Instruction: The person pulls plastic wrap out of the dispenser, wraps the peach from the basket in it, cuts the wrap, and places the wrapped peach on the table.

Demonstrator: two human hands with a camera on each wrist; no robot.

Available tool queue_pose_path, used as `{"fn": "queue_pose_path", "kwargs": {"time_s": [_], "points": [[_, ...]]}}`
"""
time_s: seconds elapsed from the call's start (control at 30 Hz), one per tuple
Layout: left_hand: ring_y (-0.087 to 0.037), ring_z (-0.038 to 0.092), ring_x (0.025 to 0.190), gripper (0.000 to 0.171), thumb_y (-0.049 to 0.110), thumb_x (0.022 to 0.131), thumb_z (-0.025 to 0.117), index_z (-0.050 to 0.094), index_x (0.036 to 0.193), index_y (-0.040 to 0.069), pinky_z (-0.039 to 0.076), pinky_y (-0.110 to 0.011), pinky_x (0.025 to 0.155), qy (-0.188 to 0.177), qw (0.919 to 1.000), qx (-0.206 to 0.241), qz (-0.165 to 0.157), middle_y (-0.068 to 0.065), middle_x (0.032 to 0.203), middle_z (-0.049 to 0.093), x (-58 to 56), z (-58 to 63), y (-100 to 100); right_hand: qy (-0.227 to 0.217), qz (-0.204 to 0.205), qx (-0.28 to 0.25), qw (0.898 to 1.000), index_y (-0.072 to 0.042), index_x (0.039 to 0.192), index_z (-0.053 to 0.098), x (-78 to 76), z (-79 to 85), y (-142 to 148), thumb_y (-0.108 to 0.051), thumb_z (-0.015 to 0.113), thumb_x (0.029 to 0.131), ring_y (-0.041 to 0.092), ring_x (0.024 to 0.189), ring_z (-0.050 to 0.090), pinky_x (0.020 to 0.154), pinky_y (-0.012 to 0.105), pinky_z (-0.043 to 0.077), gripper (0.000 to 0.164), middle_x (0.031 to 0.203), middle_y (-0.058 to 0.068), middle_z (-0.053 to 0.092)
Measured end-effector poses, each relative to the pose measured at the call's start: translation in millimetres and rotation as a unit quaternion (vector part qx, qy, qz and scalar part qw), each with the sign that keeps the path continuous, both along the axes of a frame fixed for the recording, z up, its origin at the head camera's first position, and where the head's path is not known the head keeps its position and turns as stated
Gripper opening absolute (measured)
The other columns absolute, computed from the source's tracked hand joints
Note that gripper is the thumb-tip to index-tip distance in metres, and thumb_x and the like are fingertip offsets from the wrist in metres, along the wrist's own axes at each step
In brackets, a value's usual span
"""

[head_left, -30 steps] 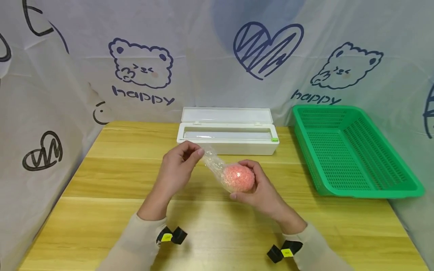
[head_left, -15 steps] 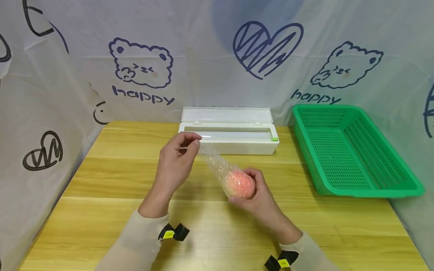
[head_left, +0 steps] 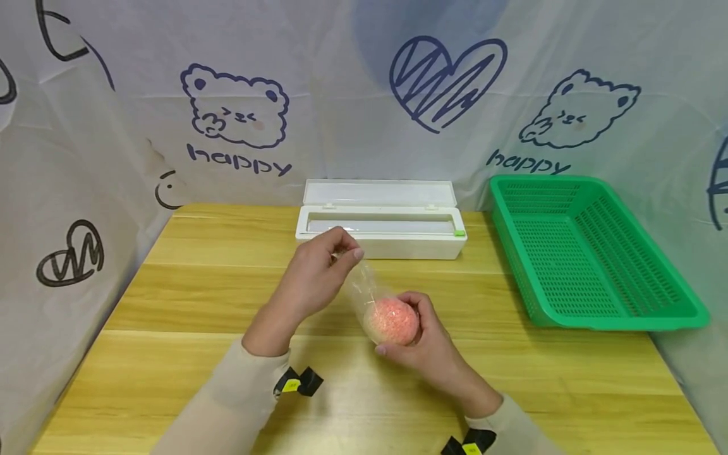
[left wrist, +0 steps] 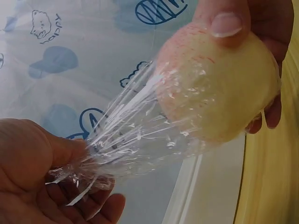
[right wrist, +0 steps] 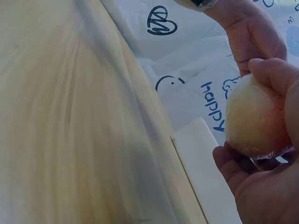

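Note:
A round peach (head_left: 392, 321), pink on one side and pale yellow on the other, is covered in clear plastic film. My right hand (head_left: 435, 351) grips it above the table, thumb on the near side and fingers behind. My left hand (head_left: 309, 278) pinches the gathered tail of the cling film (head_left: 362, 281), drawn out up and left from the fruit. In the left wrist view the film (left wrist: 135, 135) runs in tight creases from the left fingers to the peach (left wrist: 219, 88). The right wrist view shows the peach (right wrist: 257, 119) held between right thumb and fingers.
Behind the hands stands a white film dispenser box (head_left: 398, 246), its lid raised and a roll inside. A green plastic basket (head_left: 529, 278) sits at the right on the wooden table (head_left: 188, 303). A printed white cloth (head_left: 341, 95) hangs behind.
The peach has moved slightly down and left with the right hand. My left hand went up and left, then came back right and down, still pinching the film tail.

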State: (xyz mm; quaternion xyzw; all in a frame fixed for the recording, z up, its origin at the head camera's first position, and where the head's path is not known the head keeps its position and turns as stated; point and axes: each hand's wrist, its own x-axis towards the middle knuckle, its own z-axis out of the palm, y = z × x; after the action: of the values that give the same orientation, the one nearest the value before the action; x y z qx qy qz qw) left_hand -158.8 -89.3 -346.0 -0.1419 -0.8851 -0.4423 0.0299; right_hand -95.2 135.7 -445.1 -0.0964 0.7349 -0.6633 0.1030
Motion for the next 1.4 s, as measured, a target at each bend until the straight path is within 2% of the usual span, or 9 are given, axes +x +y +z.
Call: {"fn": "queue_pose_path", "kwargs": {"time_s": [0.2, 0.4, 0.53, 0.67, 0.77, 0.83, 0.97, 1.1, 1.4], "points": [[-0.019, 0.06, 0.085, 0.011, 0.024, 0.106, 0.066, 0.072, 0.104, 0.015, 0.052, -0.037, 0.075, 0.025, 0.9995, -0.006, -0.016, 0.0, 0.093, 0.069, -2.9, -1.4, 0, 0.003, 0.016, -0.03, 0.999, -0.005, 0.144, 0.038, 4.7, -3.5, -1, -0.003, 0.091, 0.079, 0.027, 0.128, 0.055, 0.103, 0.024, 0.052, 0.083, 0.144, 0.02, 0.051], [-0.017, 0.068, 0.088, 0.013, 0.024, 0.099, 0.075, 0.082, 0.104, 0.014, 0.057, -0.036, 0.078, 0.024, 0.9994, 0.024, 0.009, -0.001, 0.101, 0.079, -6.6, 3.5, -2, 0.001, 0.027, -0.062, 0.998, -0.001, 0.142, 0.038, 7.9, -7.4, -2, -0.003, 0.09, 0.08, 0.021, 0.122, 0.059, 0.101, 0.026, 0.055, 0.081, 0.14, 0.021, 0.051], [-0.017, 0.067, 0.09, 0.018, 0.027, 0.1, 0.074, 0.081, 0.111, 0.014, 0.058, -0.035, 0.079, 0.03, 0.9972, 0.064, 0.023, -0.001, 0.104, 0.077, -6.9, 2.8, 0, 0.0, 0.033, -0.079, 0.996, 0.004, 0.141, 0.038, 9.6, -10.1, -5, -0.005, 0.089, 0.082, 0.019, 0.117, 0.061, 0.098, 0.027, 0.056, 0.078, 0.136, 0.022, 0.052], [-0.021, 0.063, 0.104, 0.045, 0.038, 0.103, 0.07, 0.063, 0.141, 0.014, 0.056, -0.037, 0.087, -0.033, 0.9951, 0.093, 0.006, -0.005, 0.12, 0.067, -4.0, 3.1, -2, -0.02, 0.017, -0.097, 0.995, 0.005, 0.142, 0.037, 10.9, -9.5, -6, -0.005, 0.086, 0.083, 0.019, 0.119, 0.061, 0.099, 0.026, 0.055, 0.078, 0.138, 0.022, 0.051], [-0.025, 0.061, 0.114, 0.07, 0.047, 0.101, 0.07, 0.044, 0.156, 0.013, 0.056, -0.039, 0.089, -0.108, 0.9913, 0.072, -0.024, -0.008, 0.132, 0.06, -0.2, 1.6, -1, -0.032, -0.003, -0.099, 0.995, 0.002, 0.145, 0.036, 10.5, -6.7, -5, -0.006, 0.085, 0.085, 0.02, 0.122, 0.059, 0.102, 0.025, 0.054, 0.078, 0.142, 0.021, 0.049], [-0.025, 0.062, 0.112, 0.075, 0.052, 0.099, 0.071, 0.043, 0.156, 0.012, 0.057, -0.038, 0.084, -0.13, 0.9896, 0.051, -0.034, -0.009, 0.131, 0.062, 2.1, -2.1, 2, -0.033, -0.011, -0.098, 0.995, 0.001, 0.145, 0.036, 10.0, -4.8, -4, -0.007, 0.085, 0.084, 0.02, 0.124, 0.059, 0.103, 0.025, 0.053, 0.078, 0.143, 0.021, 0.049], [-0.022, 0.065, 0.095, 0.05, 0.052, 0.101, 0.067, 0.064, 0.133, 0.014, 0.056, -0.036, 0.075, -0.104, 0.9932, 0.042, -0.03, -0.006, 0.109, 0.071, 4.5, -9.1, 7, -0.025, -0.005, -0.095, 0.995, 0.0, 0.146, 0.037, 10.3, -4.1, -5, -0.009, 0.087, 0.084, 0.021, 0.125, 0.057, 0.103, 0.026, 0.053, 0.08, 0.144, 0.019, 0.048], [-0.019, 0.062, 0.09, 0.027, 0.042, 0.104, 0.067, 0.075, 0.108, 0.016, 0.054, -0.037, 0.077, -0.056, 0.9958, 0.069, -0.018, -0.002, 0.098, 0.071, 5.4, -11.8, 10, -0.018, 0.008, -0.099, 0.995, -0.001, 0.145, 0.038, 11.8, -6.1, -7, -0.008, 0.088, 0.083, 0.02, 0.124, 0.058, 0.103, 0.027, 0.055, 0.08, 0.144, 0.019, 0.048], [-0.016, 0.053, 0.073, 0.016, 0.027, 0.104, 0.069, 0.076, 0.1, 0.014, 0.048, -0.033, 0.068, -0.016, 0.9921, 0.124, 0.013, 0.0, 0.078, 0.061, 4.1, -15.2, 17, 0.018, 0.031, -0.095, 0.995, -0.001, 0.143, 0.04, 17.3, -5.5, -11, -0.009, 0.088, 0.084, 0.016, 0.121, 0.061, 0.1, 0.026, 0.055, 0.076, 0.142, 0.021, 0.051]]}}
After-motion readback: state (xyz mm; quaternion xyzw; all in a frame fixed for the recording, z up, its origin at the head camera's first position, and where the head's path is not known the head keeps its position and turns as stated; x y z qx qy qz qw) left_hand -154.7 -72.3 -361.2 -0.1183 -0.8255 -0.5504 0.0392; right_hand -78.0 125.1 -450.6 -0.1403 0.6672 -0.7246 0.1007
